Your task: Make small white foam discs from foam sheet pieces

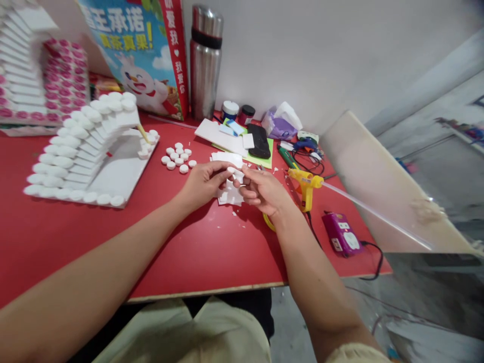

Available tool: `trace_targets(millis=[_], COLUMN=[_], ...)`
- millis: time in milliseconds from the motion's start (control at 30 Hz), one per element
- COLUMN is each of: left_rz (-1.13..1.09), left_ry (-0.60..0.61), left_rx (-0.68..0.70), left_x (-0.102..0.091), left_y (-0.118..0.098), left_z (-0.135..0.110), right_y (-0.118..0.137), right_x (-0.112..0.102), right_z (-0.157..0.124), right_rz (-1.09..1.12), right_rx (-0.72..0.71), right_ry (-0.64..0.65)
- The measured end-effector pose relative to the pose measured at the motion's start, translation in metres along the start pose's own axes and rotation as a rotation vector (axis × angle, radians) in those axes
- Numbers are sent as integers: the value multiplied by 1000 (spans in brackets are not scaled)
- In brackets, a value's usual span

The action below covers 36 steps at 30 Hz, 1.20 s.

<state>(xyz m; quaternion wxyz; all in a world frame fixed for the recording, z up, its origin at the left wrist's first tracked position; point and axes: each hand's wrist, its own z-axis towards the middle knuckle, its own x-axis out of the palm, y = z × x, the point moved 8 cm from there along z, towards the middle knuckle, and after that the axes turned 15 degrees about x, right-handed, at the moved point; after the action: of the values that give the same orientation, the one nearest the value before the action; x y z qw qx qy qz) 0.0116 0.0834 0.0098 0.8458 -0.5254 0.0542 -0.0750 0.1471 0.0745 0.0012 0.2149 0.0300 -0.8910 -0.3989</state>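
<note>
- Head view, the hands: the left hand (202, 184) and right hand (264, 189) meet above the middle of the red desk (212, 257), both narrowed to a fingertip pinch on a small white piece (237, 175); whether it is one piece or two pressed together, I cannot tell.
- Head view, handling: light, opposed pressure at the rim should suit it best, as hard squeezing could dent or crumble it; forearms low toward the near edge would help steadiness.
- Head view, below the hands: white sheets (229, 196) lie mid-desk with loose scraps (234, 214) toward the near edge; working over them makes sense, keeping bits together.
- Head view, surroundings: round white tablets (177, 157) sit left of the sheets; the yellow glue gun (308, 186) stands toward the right edge, its nozzle best kept clear of the right wrist.
</note>
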Motion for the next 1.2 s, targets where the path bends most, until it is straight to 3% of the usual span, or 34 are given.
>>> trace_targets(millis=[200,533,900,1067,1200], left_rz=[-45,-66,-92,-113,-169], left_ry=[-4,-83,-125,-205,-279], left_rx=[-32,-109,-114,-101,-109], left_x=[1,-2,1,1,-1], left_y=[3,9,6,6,7], left_z=[-2,-3,-5,-8,-11], right_y=[-2,0,22,23,20], right_x=[-1,-3,-6,6,15], right_z=[1,2,-14,-26,-30], right_rz=[-69,-228,-628,-805,-909], right_rx=[-22,-100,-540,-669,-697], right_ry=[2,-98,-496,-656,-674])
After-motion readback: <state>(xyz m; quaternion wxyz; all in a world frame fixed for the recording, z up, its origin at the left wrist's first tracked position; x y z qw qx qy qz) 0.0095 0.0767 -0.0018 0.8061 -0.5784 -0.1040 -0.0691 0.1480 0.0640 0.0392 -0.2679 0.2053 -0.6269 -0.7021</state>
